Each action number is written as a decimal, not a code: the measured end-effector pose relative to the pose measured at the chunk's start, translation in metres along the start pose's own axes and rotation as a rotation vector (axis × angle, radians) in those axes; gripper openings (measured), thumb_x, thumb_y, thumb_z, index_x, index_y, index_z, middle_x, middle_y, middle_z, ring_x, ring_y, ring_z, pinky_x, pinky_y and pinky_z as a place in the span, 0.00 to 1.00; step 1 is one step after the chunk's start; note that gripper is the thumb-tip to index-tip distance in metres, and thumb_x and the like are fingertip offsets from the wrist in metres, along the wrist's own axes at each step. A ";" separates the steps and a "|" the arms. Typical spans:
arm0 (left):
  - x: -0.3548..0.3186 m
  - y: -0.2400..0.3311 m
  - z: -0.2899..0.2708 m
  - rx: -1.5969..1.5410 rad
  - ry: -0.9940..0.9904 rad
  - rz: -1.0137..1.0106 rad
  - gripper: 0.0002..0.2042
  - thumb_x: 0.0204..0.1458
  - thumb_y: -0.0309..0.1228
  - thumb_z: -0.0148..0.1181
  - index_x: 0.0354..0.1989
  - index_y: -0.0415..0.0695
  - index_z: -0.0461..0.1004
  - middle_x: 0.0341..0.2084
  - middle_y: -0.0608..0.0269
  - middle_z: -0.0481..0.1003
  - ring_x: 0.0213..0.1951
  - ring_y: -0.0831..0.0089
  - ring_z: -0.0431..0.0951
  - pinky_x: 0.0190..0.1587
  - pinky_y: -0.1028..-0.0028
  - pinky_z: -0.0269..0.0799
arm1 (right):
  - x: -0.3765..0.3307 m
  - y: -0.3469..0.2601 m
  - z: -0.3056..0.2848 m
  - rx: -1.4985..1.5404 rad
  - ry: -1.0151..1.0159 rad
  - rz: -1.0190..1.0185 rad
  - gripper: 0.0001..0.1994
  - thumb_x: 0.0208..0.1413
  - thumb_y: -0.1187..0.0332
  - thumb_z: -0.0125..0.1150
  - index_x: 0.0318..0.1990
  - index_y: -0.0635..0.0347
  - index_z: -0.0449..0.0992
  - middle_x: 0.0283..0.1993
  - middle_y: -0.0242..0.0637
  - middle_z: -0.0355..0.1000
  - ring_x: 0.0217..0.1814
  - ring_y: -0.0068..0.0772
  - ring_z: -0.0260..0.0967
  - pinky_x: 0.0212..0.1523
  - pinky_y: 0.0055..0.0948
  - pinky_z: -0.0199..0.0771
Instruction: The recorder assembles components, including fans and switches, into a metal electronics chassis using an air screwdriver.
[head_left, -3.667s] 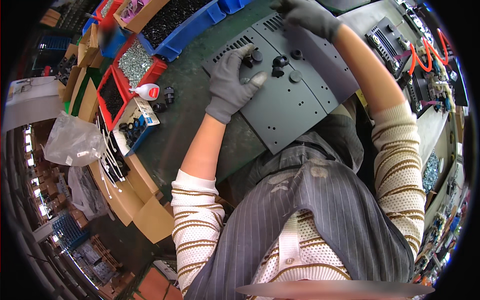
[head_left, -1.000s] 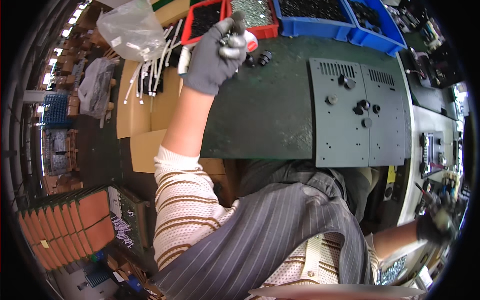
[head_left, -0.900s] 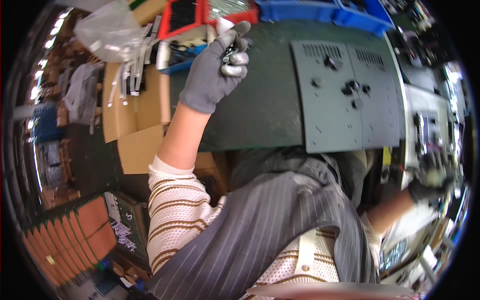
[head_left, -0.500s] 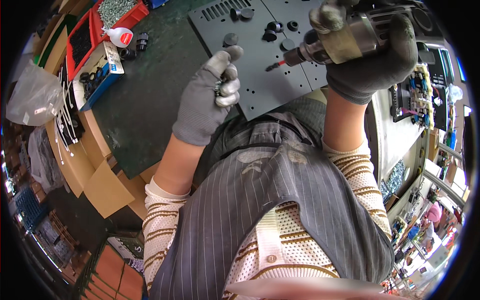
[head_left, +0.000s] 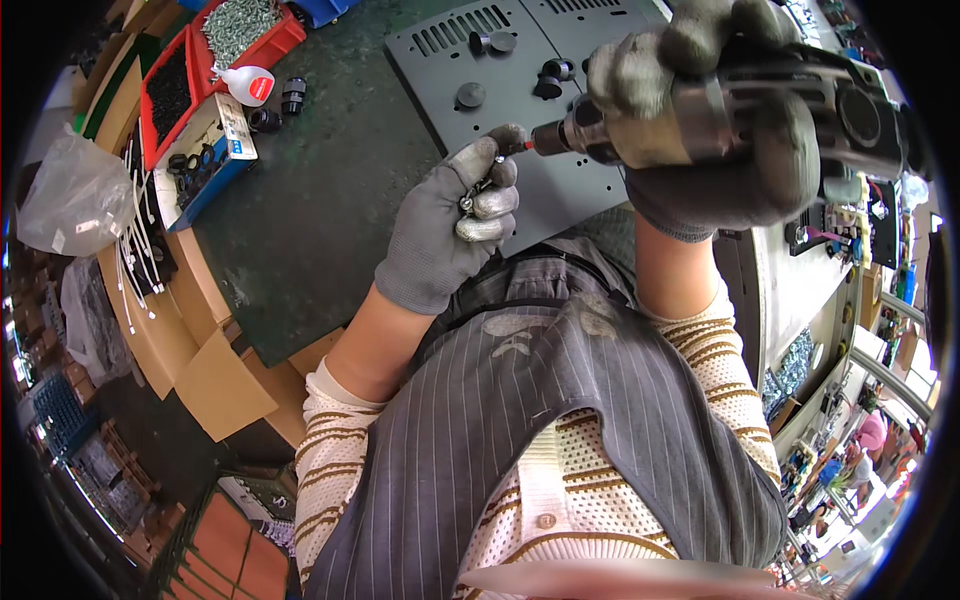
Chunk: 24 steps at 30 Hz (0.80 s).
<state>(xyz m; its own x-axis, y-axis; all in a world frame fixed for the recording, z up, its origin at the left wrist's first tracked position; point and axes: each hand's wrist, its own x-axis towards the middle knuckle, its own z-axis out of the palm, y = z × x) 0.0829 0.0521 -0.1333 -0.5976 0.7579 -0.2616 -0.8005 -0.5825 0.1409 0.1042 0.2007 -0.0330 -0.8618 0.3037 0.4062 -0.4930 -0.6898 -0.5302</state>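
My left grip [head_left: 450, 225] is curled around small metal pieces [head_left: 466, 204], its fingertips [head_left: 508, 136] right at the bit [head_left: 528, 146] of the power driver [head_left: 695, 122] that my right grip [head_left: 715, 195] clasps. Beneath, 2 grey slotted panels [head_left: 550, 190] lie at the near edge of the bench [head_left: 310, 215], black plastic fittings [head_left: 551, 78] on top. Farther off, toward its left edge, sit a white bottle [head_left: 243, 85] and 2 red bins [head_left: 275, 48].

A red label [head_left: 261, 88] marks the white bottle [head_left: 233, 79]; small print covers the blue-and-white box's end [head_left: 238, 131]. Neither is readable.
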 end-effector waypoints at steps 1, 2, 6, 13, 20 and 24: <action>0.001 -0.001 -0.002 0.005 0.008 -0.015 0.14 0.62 0.31 0.45 0.50 0.35 0.65 0.27 0.64 0.68 0.21 0.85 0.61 0.14 0.88 0.55 | -0.001 0.001 -0.001 0.011 -0.029 -0.003 0.24 0.51 0.63 0.63 0.53 0.59 0.61 0.38 0.43 0.69 0.32 0.46 0.74 0.32 0.42 0.77; 0.000 -0.002 -0.004 0.011 0.017 -0.029 0.14 0.62 0.32 0.45 0.50 0.35 0.66 0.27 0.64 0.68 0.21 0.85 0.61 0.14 0.88 0.54 | -0.003 0.002 -0.002 0.024 -0.057 -0.004 0.24 0.51 0.63 0.63 0.52 0.58 0.61 0.38 0.43 0.69 0.32 0.46 0.74 0.33 0.43 0.76; 0.004 -0.005 -0.011 -0.013 -0.100 -0.104 0.14 0.62 0.33 0.45 0.49 0.35 0.66 0.26 0.64 0.68 0.21 0.85 0.61 0.14 0.88 0.54 | -0.001 0.002 -0.012 0.129 -0.077 0.022 0.25 0.52 0.61 0.61 0.54 0.57 0.59 0.39 0.42 0.69 0.33 0.44 0.74 0.33 0.43 0.75; 0.010 0.024 0.037 0.567 0.313 -0.117 0.18 0.63 0.42 0.39 0.47 0.40 0.68 0.27 0.67 0.65 0.21 0.86 0.60 0.16 0.88 0.53 | 0.035 -0.015 -0.085 0.112 0.272 -0.030 0.18 0.54 0.55 0.54 0.44 0.58 0.72 0.33 0.34 0.70 0.28 0.31 0.68 0.29 0.33 0.70; 0.091 0.091 0.013 1.856 0.221 0.675 0.20 0.49 0.48 0.60 0.40 0.43 0.78 0.27 0.64 0.78 0.29 0.76 0.75 0.33 0.77 0.69 | 0.043 -0.008 -0.081 -0.117 0.249 -0.051 0.16 0.55 0.57 0.53 0.47 0.56 0.71 0.33 0.33 0.71 0.30 0.34 0.70 0.31 0.35 0.74; 0.096 0.099 0.005 2.229 0.285 0.431 0.19 0.46 0.44 0.64 0.44 0.48 0.78 0.35 0.55 0.79 0.36 0.71 0.78 0.39 0.75 0.70 | 0.048 -0.007 -0.073 -0.139 0.231 -0.027 0.16 0.55 0.59 0.54 0.47 0.57 0.69 0.33 0.34 0.70 0.29 0.34 0.70 0.30 0.35 0.74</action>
<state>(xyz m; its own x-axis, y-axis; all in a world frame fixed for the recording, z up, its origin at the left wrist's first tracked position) -0.0541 0.0688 -0.1396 -0.8312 0.5559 0.0098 0.4353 0.6398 0.6334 0.0581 0.2686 -0.0645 -0.8446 0.4736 0.2499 -0.5142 -0.5872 -0.6251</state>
